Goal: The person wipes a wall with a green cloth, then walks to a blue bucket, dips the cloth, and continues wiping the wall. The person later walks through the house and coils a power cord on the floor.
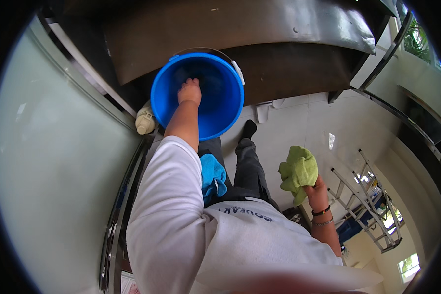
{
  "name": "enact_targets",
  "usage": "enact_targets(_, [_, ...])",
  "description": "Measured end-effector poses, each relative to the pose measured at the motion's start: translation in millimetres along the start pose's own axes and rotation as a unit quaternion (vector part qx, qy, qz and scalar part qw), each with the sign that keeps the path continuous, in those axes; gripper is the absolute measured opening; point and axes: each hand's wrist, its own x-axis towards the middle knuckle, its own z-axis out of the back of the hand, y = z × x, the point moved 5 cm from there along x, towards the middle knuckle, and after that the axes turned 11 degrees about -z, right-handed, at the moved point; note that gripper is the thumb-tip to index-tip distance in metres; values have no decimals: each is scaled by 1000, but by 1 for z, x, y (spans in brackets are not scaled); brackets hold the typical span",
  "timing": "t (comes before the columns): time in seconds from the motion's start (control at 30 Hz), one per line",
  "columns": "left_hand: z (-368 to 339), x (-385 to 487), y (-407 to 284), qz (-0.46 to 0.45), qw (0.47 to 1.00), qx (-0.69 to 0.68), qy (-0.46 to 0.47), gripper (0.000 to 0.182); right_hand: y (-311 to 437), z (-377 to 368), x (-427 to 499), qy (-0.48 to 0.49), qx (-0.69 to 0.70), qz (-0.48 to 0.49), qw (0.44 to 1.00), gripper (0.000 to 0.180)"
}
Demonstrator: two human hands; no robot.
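My left hand reaches down into a blue plastic bucket, its fingers pointing at the dark inside. Whether those fingers hold anything is hidden from this angle, and the bucket's contents are too dark to make out. The wire handle with a white grip rests along the far rim. Out to the side, my right hand grips a crumpled green cloth, with bracelets on that wrist. A blue cloth hangs at my waist, partly covered by my left sleeve.
Dark brown wooden panels stand beyond the bucket. Left of it are a cream plastic bottle and a large frosted glass panel. White objects lie on the tiled floor. A metal stepladder stands at right.
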Motion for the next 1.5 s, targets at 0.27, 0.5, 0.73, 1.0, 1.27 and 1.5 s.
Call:
enact_targets(0.27, [-38,0,9,87,984,-152,36,31,63,-46,25,62,-69,56,994,24])
enact_targets(0.5, [10,-52,49,156,836,-523,-60,27,164,-103,34,68,-77,240,965,28])
enact_targets(0.73, [17,-90,32,148,469,-865,-103,33,219,-220,50,154,-218,376,887,48])
enact_targets(1.0, [76,-123,-13,-63,843,-451,-287,27,199,-291,108,503,305,-169,791,54])
enact_targets(1.27, [106,-146,-10,-166,864,-398,-260,29,188,-229,101,529,313,-138,776,49])
enact_targets(1.5, [88,-106,-7,78,433,-895,72,53,191,-188,58,508,407,-124,749,46])
